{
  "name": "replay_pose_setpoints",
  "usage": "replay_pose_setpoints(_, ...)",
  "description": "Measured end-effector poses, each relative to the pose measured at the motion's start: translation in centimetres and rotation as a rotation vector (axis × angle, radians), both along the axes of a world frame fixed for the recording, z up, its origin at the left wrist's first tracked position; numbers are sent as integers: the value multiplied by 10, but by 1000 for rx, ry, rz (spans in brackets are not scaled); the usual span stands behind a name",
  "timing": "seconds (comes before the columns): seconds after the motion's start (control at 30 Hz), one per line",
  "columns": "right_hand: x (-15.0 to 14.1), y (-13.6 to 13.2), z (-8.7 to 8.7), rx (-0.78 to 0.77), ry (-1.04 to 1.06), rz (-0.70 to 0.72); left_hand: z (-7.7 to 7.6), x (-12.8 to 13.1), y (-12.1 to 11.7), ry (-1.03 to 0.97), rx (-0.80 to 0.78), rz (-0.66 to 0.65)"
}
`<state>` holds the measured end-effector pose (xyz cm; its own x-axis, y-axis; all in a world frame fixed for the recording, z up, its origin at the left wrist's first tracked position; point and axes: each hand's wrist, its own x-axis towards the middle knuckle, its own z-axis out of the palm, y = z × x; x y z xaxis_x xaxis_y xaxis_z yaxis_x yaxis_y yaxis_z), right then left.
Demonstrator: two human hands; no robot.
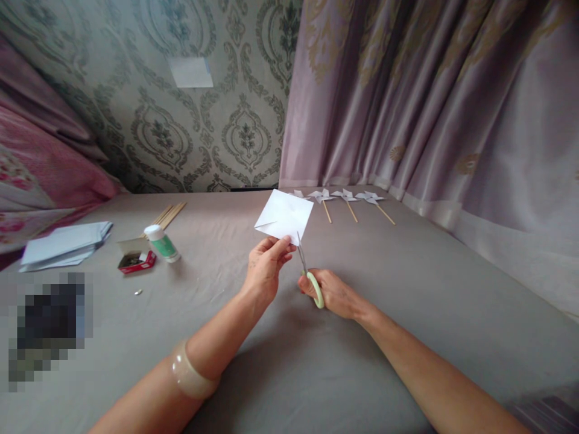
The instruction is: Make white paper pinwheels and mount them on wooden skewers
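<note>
A white square of paper (286,216) is pinched at its lower corner by my left hand (266,265), raised above the cloth. One slit runs in from its left corner. My right hand (332,292) grips scissors (318,290) with pale green handles. Their blades point up and meet the paper near its lower right edge, just right of my left fingers. How far the blades are closed is hard to make out.
Paper pinwheels (346,196) on sticks lie at the back right. To the left are stacked paper sheets (63,244), a glue bottle (163,244), a small red box (136,260) and wooden sticks (170,216). A tiny pale piece (138,292) lies in front of the box.
</note>
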<state>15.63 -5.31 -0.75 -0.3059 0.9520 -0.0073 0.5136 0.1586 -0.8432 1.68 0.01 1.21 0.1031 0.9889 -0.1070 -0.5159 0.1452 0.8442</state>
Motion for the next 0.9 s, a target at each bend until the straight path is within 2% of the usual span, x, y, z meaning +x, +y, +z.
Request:
replay_pose_setpoints(0.43, -3, -2, 7, -24, 64, -67, 2, 2, -3, -24, -6, -7)
replay_pose_setpoints(0.73, -2, -1, 5, -28, 113, -86, 1, 2, -5, -28, -7, -21)
replay_pose_setpoints(0.9, -2, 0, 5, -8, 70, -70, -1, 4, -7, -34, 2, -25)
